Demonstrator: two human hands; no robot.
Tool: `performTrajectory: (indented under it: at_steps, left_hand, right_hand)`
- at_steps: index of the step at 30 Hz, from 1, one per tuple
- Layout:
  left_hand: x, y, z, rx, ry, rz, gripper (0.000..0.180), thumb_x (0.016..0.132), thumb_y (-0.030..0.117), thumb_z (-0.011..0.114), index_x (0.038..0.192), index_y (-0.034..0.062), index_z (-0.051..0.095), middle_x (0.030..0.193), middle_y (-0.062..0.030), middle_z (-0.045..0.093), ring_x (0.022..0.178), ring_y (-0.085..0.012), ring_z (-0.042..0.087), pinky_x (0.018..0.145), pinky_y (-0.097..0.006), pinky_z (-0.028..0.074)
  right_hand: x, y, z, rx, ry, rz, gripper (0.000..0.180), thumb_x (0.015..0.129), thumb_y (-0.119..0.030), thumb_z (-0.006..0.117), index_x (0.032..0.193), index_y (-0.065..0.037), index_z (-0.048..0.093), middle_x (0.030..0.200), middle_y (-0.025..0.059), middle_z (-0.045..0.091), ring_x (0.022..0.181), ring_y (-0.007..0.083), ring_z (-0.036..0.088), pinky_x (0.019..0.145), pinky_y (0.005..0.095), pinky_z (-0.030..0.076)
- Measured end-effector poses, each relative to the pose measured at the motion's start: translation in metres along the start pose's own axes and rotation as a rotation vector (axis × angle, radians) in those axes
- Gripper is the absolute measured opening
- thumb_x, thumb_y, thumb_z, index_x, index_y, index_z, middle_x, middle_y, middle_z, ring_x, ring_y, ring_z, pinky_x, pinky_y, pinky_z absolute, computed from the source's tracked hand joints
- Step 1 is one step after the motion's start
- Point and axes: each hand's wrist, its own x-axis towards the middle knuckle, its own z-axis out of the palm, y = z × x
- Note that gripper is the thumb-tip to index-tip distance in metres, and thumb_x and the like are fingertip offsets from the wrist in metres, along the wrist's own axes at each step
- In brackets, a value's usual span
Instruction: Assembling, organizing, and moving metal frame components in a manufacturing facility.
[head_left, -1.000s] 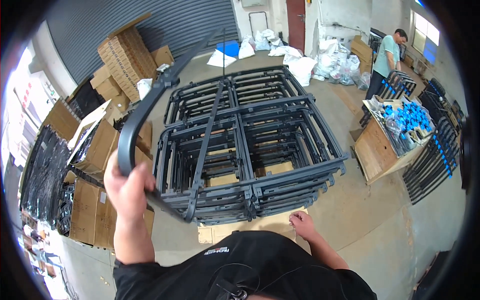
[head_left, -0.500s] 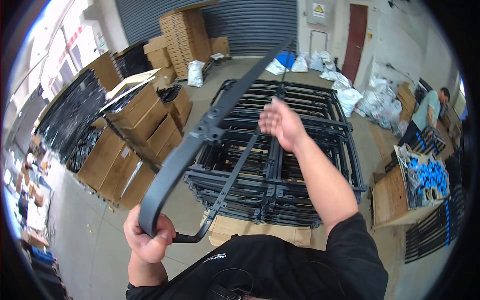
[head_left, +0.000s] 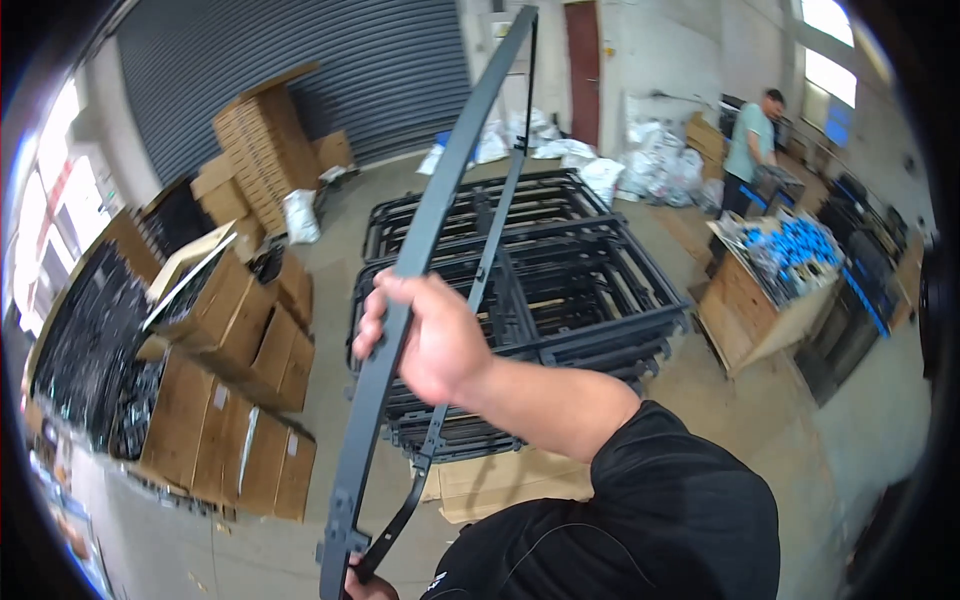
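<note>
A long, narrow dark-grey metal frame (head_left: 438, 215) slants up in front of me, its far end near the top of the view. My right hand (head_left: 435, 335) is wrapped around its nearer bar about halfway along. Low at the bottom edge, my left hand (head_left: 370, 588) grips the frame's near end beside a small bracket; most of that hand is cut off or hidden. Behind and below the held frame lies a stack of black metal frames (head_left: 612, 328), not touched by either hand.
Cardboard boxes (head_left: 205, 430) of black parts stand at left, with a tall stack of cartons (head_left: 250, 150) behind. At right is a wooden crate (head_left: 750, 315) topped with blue-tipped pieces; a person (head_left: 750, 140) works beyond it. White bags (head_left: 655, 165) line the wall. Cardboard (head_left: 510, 482) lies under the stack.
My right hand has gone from open above the stack to gripping the frame's bar. My left hand has dropped toward the bottom edge, and the frame stands steeper. The view has turned right.
</note>
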Motion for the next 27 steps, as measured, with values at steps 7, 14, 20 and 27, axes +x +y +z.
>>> performTrajectory:
  at_steps: [7, 14, 20, 27]
  left_hand:
    - [0.064, 0.068, 0.074, -0.219, -0.277, -0.048, 0.031, 0.092, 0.036, 0.063, 0.103, 0.0066, 0.067, 0.094, -0.0113, 0.067, 0.097, -0.0268, 0.064, 0.093, -0.047, 0.052]
    - [0.087, -0.011, 0.14, 0.088, -0.719, -0.124, 0.09, 0.09, 0.028, 0.078, 0.158, 0.01, 0.021, 0.11, -0.0061, 0.061, 0.094, -0.0235, 0.057, 0.096, -0.045, 0.043]
    - [-0.05, -0.052, 0.266, 0.122, -0.773, -0.372, 0.014, 0.094, 0.008, 0.062, 0.09, 0.0088, 0.049, 0.06, 0.0021, 0.043, 0.049, -0.0073, 0.041, 0.046, -0.025, 0.035]
    - [-0.296, -0.102, 0.406, 0.084, -1.131, -0.43, 0.017, 0.091, 0.005, 0.066, 0.079, 0.0112, 0.056, 0.072, 0.0033, 0.052, 0.061, -0.0057, 0.047, 0.057, -0.023, 0.038]
  right_hand:
    - [-0.093, -0.023, 0.055, -0.101, -0.121, -0.398, 0.023, 0.097, -0.009, 0.053, 0.119, -0.007, 0.045, 0.099, 0.0116, 0.056, 0.087, 0.0244, 0.059, 0.086, 0.0501, 0.051]
    - [-0.162, -0.121, 0.052, -0.203, 0.082, -0.749, 0.011, 0.094, -0.01, 0.056, 0.104, -0.006, 0.053, 0.09, 0.0106, 0.061, 0.087, 0.0255, 0.062, 0.087, 0.0508, 0.052]
    - [-0.305, -0.232, -0.039, -0.172, 0.49, -1.058, 0.016, 0.091, -0.022, 0.063, 0.09, -0.008, 0.055, 0.086, 0.0069, 0.059, 0.082, 0.024, 0.058, 0.088, 0.0492, 0.051]
    - [-0.574, -0.383, -0.11, -0.108, 0.879, -1.405, 0.018, 0.089, -0.02, 0.061, 0.091, -0.006, 0.05, 0.083, 0.0093, 0.052, 0.079, 0.0253, 0.052, 0.082, 0.0464, 0.049]
